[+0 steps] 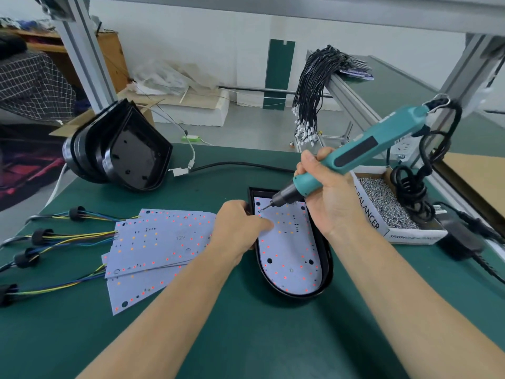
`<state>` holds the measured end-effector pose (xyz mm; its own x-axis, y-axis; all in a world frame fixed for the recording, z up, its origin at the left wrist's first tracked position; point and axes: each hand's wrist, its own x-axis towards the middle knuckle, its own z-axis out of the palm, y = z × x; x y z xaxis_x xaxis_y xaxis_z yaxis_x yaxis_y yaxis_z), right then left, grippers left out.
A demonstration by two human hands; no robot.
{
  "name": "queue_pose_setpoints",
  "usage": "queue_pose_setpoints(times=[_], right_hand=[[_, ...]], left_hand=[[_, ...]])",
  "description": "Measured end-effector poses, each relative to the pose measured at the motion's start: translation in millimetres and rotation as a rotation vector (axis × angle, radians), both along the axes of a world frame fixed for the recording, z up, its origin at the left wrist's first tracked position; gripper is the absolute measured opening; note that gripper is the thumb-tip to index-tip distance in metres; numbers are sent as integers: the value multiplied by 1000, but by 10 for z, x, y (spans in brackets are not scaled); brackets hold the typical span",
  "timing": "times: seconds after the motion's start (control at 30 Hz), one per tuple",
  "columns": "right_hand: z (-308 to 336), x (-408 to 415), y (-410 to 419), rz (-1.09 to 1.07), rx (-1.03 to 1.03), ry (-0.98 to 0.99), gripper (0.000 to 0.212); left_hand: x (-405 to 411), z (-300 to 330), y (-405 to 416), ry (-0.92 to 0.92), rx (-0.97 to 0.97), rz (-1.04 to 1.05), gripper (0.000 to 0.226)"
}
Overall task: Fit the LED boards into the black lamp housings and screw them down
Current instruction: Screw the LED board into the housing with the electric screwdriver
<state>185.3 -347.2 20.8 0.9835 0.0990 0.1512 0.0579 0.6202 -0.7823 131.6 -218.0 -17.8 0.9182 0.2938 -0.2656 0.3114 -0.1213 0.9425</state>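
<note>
Your right hand [325, 195] gripped the teal screwdriver [352, 157] tilted over the LED board [289, 247] seated in the black housing [326, 258], left-hand fingers [262, 224] pressing it flat, so the angled bit risked slipping and scarring the board.

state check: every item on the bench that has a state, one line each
LED board: seated in the housing
black lamp housing: flat on the mat
electric screwdriver: tilted, bit on the board's top left corner
right hand: grips the screwdriver
left hand: steadies the housing's left edge
loose LED boards: stacked, unmounted
spare housings: nested, empty
screw box: open, full
</note>
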Motion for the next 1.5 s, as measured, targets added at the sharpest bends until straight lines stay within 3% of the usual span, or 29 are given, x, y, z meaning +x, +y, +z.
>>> queue_pose_setpoints(times=[0.2, 0.77, 0.83, 0.9, 1.03, 1.1, 1.33, 1.5], right_hand=[[4, 18, 8, 33, -56, -16, 28], [98, -28, -80, 49, -19, -13, 24], [101, -47, -106, 53, -27, -10, 25], [96, -69, -134, 58, -24, -7, 25], [98, -107, -167, 53, -12, -21, 24], [109, -116, -180, 43, -12, -32, 24], [113, -155, -229, 48, 2, -48, 24], [80, -185, -231, 76, 17, -39, 24]], left_hand=[[3, 11, -19, -11, 30, -8, 17], [-62, 21, 15, 5, -63, 28, 30], [-72, -3, 13, -17, 57, 48, 58], [-94, -24, 43, -108, 318, 45, 73], [-143, 16, 85, -310, 804, -72, 42], [-147, 35, 86, -322, 881, -147, 27], [-135, 51, 133, -326, 856, -331, 14], [-205, 46, 177, -386, 371, -197, 18]])
